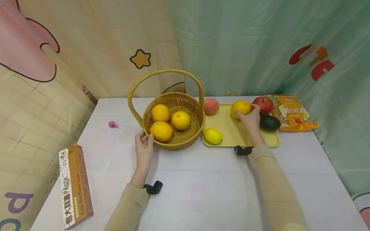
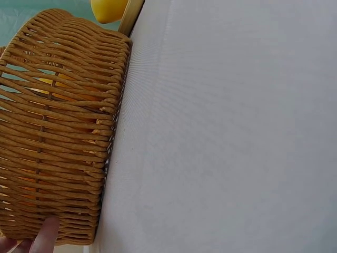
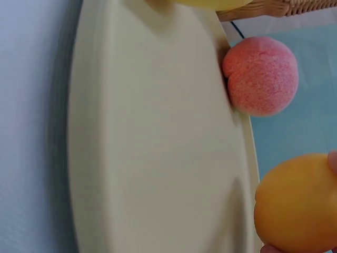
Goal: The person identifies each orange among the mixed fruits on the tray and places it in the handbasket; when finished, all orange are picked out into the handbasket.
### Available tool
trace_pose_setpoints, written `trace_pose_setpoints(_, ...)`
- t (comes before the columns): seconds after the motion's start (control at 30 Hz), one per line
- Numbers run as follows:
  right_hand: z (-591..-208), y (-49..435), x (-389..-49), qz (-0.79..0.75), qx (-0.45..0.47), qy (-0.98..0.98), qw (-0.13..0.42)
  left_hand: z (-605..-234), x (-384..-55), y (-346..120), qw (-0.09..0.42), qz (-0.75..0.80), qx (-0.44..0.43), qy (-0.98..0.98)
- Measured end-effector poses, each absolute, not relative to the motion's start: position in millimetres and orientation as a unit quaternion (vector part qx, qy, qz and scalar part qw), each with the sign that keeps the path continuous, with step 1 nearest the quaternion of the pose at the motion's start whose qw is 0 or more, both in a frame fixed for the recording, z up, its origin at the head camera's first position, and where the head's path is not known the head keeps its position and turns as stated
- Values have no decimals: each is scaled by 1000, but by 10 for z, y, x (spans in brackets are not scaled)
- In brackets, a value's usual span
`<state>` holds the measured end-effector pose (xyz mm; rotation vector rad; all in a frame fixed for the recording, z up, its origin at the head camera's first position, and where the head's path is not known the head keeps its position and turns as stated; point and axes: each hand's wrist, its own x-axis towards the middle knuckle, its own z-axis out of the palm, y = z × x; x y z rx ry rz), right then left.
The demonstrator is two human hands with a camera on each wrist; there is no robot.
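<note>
My left hand grips the front-left rim of a wicker basket with a tall arched handle. Three yellow-orange fruits lie inside, one of them a larger fruit right beside my thumb. In the left wrist view, my fingertips touch the basket's woven side. My right hand holds a round yellow-orange fruit between thumb and fingers over a pale yellow tray. On that tray are a lemon, a red apple, a dark green oval fruit and a pink peach by the rim.
An orange food bag lies past the tray's right end. To the left are a pink lollipop and a long pasta box on the white table. Curtains hang behind the table's far edge.
</note>
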<state>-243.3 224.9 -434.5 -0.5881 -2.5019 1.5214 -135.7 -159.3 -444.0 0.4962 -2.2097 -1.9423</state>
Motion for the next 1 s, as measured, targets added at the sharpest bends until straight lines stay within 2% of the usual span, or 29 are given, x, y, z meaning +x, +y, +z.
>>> trace_pose_setpoints(0.37, -4085, 2164, -2182, 515, -153, -840, 76, -4441, -1351, -1596, 78, -649, 165, -739)
trace_pose_setpoints(0.7, -3794, 1914, -1939, 541, -67, -838, 29, -4446, -1361, -1601, 81, -647, 166, -740)
trace_pose_setpoints(1.0, -3695, 1518, -1814, 561, 5, -828, -8, -4447, -1360, -1592, 83, -649, 162, -739)
